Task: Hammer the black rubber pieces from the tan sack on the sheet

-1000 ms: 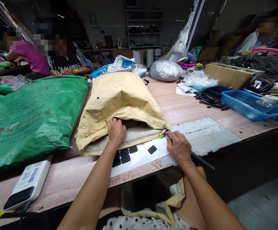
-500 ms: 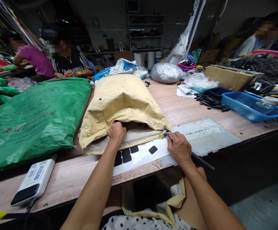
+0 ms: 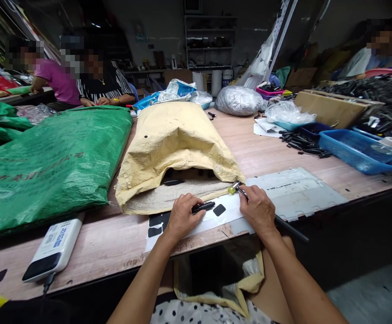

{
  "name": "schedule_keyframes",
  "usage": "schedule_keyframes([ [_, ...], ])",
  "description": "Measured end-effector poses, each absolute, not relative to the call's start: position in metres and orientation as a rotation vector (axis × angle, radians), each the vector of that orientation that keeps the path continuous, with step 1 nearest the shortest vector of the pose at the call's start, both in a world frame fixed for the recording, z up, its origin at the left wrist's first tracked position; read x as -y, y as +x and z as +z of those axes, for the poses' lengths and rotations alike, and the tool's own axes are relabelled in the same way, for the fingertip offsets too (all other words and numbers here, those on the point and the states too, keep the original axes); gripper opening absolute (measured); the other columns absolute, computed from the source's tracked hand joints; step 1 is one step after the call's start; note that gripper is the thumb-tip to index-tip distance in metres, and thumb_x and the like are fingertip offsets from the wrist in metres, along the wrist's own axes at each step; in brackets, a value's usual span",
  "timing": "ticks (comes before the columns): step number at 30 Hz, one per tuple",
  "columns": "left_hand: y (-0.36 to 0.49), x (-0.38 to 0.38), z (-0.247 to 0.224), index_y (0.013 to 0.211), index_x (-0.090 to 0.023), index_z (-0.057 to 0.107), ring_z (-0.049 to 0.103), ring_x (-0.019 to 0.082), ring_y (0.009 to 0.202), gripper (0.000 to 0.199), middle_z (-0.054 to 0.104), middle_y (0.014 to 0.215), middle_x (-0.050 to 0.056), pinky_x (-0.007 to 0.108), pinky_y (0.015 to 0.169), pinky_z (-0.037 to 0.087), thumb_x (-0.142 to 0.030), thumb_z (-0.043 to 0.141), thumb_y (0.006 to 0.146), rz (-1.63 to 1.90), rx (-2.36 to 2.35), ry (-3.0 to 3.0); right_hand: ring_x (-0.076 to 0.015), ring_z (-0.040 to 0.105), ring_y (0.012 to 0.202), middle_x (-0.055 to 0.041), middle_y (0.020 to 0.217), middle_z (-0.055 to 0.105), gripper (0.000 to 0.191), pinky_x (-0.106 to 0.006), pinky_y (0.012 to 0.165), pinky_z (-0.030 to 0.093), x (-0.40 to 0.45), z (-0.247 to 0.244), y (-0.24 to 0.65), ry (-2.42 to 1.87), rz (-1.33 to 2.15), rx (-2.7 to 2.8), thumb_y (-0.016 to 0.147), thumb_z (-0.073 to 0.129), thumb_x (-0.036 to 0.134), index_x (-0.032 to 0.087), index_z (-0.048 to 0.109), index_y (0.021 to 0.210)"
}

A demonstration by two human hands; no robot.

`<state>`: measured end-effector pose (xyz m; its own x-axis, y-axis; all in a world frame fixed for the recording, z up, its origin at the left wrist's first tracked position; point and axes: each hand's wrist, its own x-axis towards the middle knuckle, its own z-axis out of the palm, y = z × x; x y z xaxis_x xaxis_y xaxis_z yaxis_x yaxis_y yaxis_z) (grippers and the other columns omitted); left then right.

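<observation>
My left hand (image 3: 185, 215) is closed on a small black pen-like piece (image 3: 204, 207), held over a white sheet with black rounded squares (image 3: 219, 210). Just behind it lies a yellow woven sack (image 3: 182, 135), its mouth gaping toward me. One more slim black piece (image 3: 174, 182) rests at the sack's opening. My right hand (image 3: 258, 207) grips a metal-headed tool with a dark handle (image 3: 241, 191); its exact kind is unclear. Yellow material (image 3: 231, 190) sits at the tool's head, beside the sack's right corner. A long dark rod (image 3: 292, 228) sticks out below that hand.
A green sack (image 3: 54, 166) fills the left of the table, with a white power bank (image 3: 56, 247) in front. On the right are a blue tray (image 3: 364, 155), loose black pieces (image 3: 305, 144) and a cardboard box (image 3: 334, 108). An open yellow sack (image 3: 250, 288) hangs at my lap. Other people sit behind.
My left hand has come out of the yellow sack toward me and right, now holding a black pen-like piece. My right hand keeps its hold on the tool. The view has shifted slightly.
</observation>
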<state>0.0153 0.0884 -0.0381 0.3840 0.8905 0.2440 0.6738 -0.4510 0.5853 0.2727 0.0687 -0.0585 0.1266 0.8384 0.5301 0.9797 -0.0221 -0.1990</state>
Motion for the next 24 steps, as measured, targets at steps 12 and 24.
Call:
schedule_keyframes([
  [12,0.013,-0.090,-0.041,0.091,-0.022,0.079,0.058,0.022,0.090,0.015,0.069,0.085,0.002,0.036,0.084,0.042,-0.020,0.078,0.076,0.820,-1.286,2.169,-0.0211,0.064,0.097,-0.0064,0.102,0.069,0.028,-0.033,0.086,0.048,-0.053,-0.031,0.262,-1.586,-0.135,1.724,0.097,0.050,0.022,0.020,0.066,0.119],
  [24,0.013,-0.087,-0.042,0.083,-0.023,0.080,0.059,0.020,0.084,0.013,0.066,0.079,0.002,0.035,0.081,0.043,-0.016,0.077,0.072,0.863,-1.320,2.179,-0.0191,0.065,0.095,-0.0068,0.102,0.071,0.030,-0.033,0.085,0.052,-0.025,-0.022,0.203,-1.303,0.244,1.863,0.098,0.047,0.020,0.023,0.064,0.123],
])
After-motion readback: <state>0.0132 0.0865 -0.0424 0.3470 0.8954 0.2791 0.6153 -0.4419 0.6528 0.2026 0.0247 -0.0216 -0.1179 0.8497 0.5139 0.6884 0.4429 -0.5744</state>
